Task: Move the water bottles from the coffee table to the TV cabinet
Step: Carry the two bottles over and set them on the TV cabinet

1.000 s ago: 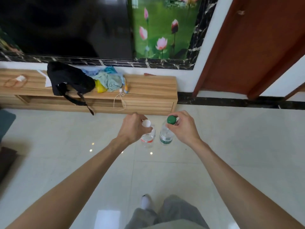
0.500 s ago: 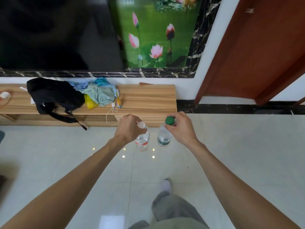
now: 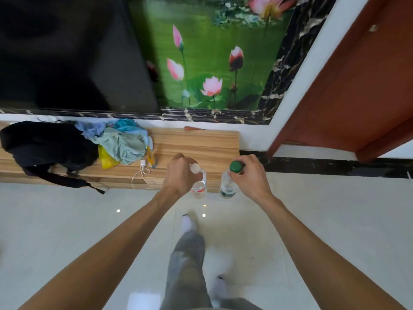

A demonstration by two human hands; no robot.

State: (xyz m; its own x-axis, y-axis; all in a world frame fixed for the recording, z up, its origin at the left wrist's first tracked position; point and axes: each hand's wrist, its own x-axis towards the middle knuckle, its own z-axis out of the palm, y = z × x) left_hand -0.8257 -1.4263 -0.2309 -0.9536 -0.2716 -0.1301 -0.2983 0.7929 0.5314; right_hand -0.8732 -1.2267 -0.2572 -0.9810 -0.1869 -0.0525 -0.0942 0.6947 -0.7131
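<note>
Over the last second the TV cabinet (image 3: 201,144) has swelled in my view and slid down toward the hands — a second ago there was a broad stretch of floor between it and the bottles, now its near edge sits right behind them. I read that as the walk almost done; what's left is the set-down.

My left hand (image 3: 178,175) is wrapped around the neck of the white-capped bottle (image 3: 197,185), fingers closed just under the cap. My right hand (image 3: 251,177) pinches the green-capped bottle (image 3: 228,186) at its neck, thumb and fingers shut beneath the cap. Both bottles hang in the air, side by side and just apart, over the cabinet's near right edge.

Each one's long axis runs roughly vertical — cap up toward the camera, base down toward the floor.

The bare wood at the right end looks like the landing spot, well clear of the black bag (image 3: 44,146) and the pile of cloth (image 3: 120,144) to the left.
</note>
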